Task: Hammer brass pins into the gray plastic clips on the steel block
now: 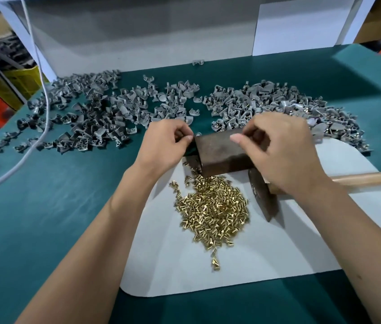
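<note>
The rusty steel block (220, 152) stands at the far edge of a white mat (231, 272). My left hand (163, 146) is at the block's far left corner, thumb and curled fingers pinching what looks like a dark gray clip, mostly hidden. My right hand (278, 150) hovers over the block's right top with its fingers curled and its thumb tip on the top face. Anything held in it is hidden. A pile of brass pins (213, 211) lies on the mat in front of the block. The hammer (263, 195) lies under my right wrist, its wooden handle (372, 177) pointing right.
Behind the block, gray clips lie in a wide pile at the left (91, 113) and another at the right (278, 101), where brass shows in some. A white cable (44, 94) crosses the green table at the left. A white panel (138, 31) closes the back.
</note>
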Demonstrator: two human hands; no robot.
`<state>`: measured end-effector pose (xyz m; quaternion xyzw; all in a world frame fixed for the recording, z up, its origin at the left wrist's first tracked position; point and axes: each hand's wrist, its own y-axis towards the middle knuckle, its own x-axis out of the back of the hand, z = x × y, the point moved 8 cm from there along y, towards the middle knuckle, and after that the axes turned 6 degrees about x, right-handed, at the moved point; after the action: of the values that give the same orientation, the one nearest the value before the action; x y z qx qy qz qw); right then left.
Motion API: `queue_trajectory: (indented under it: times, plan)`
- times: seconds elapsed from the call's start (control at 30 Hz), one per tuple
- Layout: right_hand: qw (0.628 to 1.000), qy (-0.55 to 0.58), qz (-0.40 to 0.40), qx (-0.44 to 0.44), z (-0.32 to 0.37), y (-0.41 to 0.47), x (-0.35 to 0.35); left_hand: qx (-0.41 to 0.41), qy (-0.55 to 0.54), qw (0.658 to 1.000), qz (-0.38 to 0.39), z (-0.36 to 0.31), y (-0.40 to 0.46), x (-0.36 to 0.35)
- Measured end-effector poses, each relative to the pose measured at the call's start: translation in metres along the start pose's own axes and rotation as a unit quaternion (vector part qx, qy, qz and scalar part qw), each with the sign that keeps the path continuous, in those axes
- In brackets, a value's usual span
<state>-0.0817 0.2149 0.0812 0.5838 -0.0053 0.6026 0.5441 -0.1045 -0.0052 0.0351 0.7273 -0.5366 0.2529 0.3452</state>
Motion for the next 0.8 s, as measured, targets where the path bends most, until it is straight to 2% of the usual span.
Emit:
queue_trajectory:
  times: [0.1, 0.2, 0.27, 0.33, 0.43, 0.5, 0.63, 0.8]
  plan:
    - [0.984, 0.039, 0.095, 0.147, 0.061, -0.010, -0.029, 0.003, 0.030, 1.000, 0.007, 0.006, 0.000, 0.000]
    - [0.950, -0.010, 0.190, 0.247, 0.104, -0.022, -0.063, 0.000, 0.040, 0.999, 0.000, 0.010, 0.000, 0.000]
    - [0.932, -0.054, 0.213, 0.288, 0.117, -0.029, -0.078, -0.004, 0.022, 1.000, -0.014, 0.012, 0.001, 0.003]
    - [0.923, -0.068, 0.241, 0.292, 0.117, -0.035, -0.087, -0.040, 0.024, 0.999, -0.008, 0.008, 0.001, 0.004]
    - [0.917, -0.066, 0.275, 0.281, 0.112, -0.036, -0.093, -0.117, 0.064, 0.990, 0.045, -0.003, -0.002, -0.005]
    - [0.915, -0.061, 0.290, 0.273, 0.110, -0.034, -0.093, -0.137, 0.070, 0.986, 0.066, -0.008, -0.004, -0.011]
    - [0.915, -0.054, 0.300, 0.264, 0.110, -0.033, -0.088, -0.121, 0.058, 0.990, 0.046, -0.007, -0.004, -0.008]
    - [0.917, -0.045, 0.286, 0.274, 0.112, -0.034, -0.084, -0.058, 0.038, 0.997, 0.027, 0.003, 0.001, -0.004]
